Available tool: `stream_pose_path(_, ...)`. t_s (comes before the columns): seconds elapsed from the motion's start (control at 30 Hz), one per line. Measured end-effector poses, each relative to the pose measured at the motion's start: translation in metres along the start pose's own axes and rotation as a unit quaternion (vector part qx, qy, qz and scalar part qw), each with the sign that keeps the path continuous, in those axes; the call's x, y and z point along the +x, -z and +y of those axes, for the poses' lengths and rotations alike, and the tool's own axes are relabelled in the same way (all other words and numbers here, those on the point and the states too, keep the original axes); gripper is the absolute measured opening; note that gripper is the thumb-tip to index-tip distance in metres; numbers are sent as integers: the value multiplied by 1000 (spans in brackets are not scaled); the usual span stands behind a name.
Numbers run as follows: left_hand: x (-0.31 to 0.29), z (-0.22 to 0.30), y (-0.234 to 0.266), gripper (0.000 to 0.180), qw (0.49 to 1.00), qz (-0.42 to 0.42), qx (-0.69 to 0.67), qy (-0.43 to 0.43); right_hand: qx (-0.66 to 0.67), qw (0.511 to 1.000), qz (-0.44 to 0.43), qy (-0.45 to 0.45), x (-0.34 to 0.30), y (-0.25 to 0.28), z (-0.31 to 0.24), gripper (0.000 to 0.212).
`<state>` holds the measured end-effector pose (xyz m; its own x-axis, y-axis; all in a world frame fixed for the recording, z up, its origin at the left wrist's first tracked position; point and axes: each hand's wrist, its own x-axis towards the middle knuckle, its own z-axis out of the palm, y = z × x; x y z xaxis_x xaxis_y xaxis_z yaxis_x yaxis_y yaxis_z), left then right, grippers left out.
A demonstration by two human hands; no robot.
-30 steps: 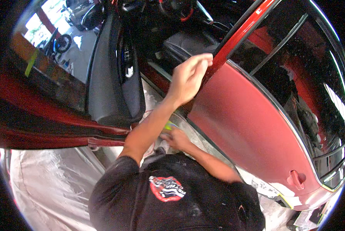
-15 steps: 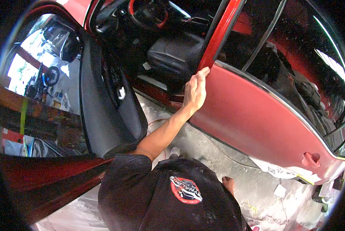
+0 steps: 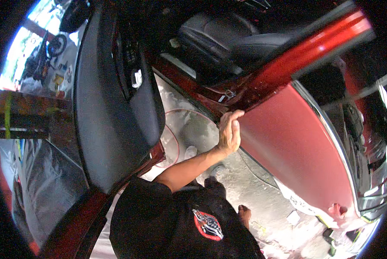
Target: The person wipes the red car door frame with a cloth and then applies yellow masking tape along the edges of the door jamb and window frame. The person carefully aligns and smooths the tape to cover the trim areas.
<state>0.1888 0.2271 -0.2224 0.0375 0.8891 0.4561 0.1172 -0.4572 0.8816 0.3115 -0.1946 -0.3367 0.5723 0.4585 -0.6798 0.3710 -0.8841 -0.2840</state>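
Observation:
My left hand reaches forward to the front edge of the matte red rear car door. Its fingers are bent over that edge, low down beside the glossy red door pillar. Down by my right side hangs my right hand, small in the picture and partly hidden by my black shirt. It is near no part of the car, and its fingers are too indistinct to read. A recessed door handle in matte red sits at the rear door's far end.
The open front door, with black inner trim, stands at my left. Inside the car is a black seat. A thin red hose lies on the stained concrete floor. Plastic sheeting shows through the front door's window.
My left hand has moved down along the rear door's front edge, away from the window corner. The head view has shifted, turning the car in the picture. My right hand still hangs down.

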Motion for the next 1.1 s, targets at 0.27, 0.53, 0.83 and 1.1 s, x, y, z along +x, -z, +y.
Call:
stream_pose_path(0.27, -52, -79, -4, 29, 993, -30, 95, 62, -82, 991, -96, -29, 7, -26, 44, 49)
stream_pose_path(0.53, -76, -160, -1, 50, 962, -163, 148, 161, -42, 998, -50, 4, 19, -4, -16, 43)
stream_pose_path(0.83, -39, -39, -2, 56, 983, -95, 82, 130, -27, 999, -32, 21, 37, -24, 2, 49)
stream_pose_path(1.1, 23, 33, 21, 40, 998, -60, -5, -2, 57, 992, -91, 68, 44, -29, -27, 44)
